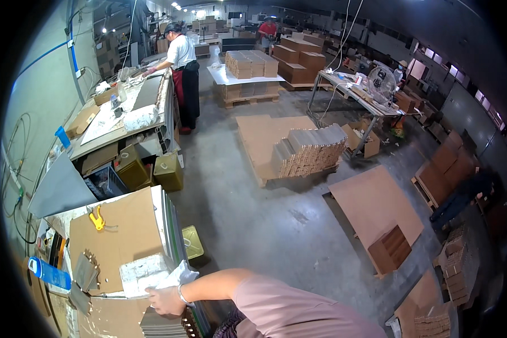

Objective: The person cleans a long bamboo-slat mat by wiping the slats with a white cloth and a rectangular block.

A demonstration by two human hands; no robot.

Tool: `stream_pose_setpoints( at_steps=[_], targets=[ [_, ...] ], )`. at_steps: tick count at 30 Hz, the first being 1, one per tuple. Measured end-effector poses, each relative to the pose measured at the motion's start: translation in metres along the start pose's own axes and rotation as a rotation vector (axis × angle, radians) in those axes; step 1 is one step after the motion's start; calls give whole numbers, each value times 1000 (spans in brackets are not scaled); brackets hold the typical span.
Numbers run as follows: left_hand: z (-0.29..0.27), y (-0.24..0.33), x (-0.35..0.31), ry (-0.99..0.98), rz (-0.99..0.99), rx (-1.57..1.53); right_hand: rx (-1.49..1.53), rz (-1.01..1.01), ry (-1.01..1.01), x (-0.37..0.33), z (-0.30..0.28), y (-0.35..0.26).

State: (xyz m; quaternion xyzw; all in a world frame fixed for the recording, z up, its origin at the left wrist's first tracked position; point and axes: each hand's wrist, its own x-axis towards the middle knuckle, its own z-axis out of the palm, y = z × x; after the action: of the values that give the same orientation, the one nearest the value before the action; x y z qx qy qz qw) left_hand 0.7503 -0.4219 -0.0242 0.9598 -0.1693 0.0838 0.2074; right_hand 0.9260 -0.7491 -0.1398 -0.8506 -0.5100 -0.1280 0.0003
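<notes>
Bundle, white, crumpled, lies at right end of white block; right hand at block's near edge, grip unclear. Step seems handling bundle; next move calls for sure finger hold.

Dusty-pink sleeve, about elbow-length; silvery wrist bangle; dark patterned garment below.

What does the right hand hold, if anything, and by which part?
It cannot be told: the right hand is at the near edge of the white bundle.
</notes>
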Motion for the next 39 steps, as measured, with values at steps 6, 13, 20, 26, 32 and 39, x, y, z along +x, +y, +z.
stream_pose_setpoints(
  at_steps=[6, 13, 20, 26, 32, 39],
  targets=[
    [5, -24, -18, -5, -274, -75, 3, 8, 10, 1, 2, 0],
    [-1, -15, -17, -63, -288, -106, 35, -3, 45, 0, -1, 1],
    [-10, 7, -12, -42, -178, -63, 62, -5, 30, 0, -1, 0],
    [-7, -10, -22, 70, -113, 1, 81, -12, 36, -1, -3, 1],
    [29, -10, -42, 188, -361, -403, 80, -4, 53, -2, -7, 1],
    [0, 24, -39, 100, -287, -97, 74, -4, 10, -4, -10, 0]
  ],
)
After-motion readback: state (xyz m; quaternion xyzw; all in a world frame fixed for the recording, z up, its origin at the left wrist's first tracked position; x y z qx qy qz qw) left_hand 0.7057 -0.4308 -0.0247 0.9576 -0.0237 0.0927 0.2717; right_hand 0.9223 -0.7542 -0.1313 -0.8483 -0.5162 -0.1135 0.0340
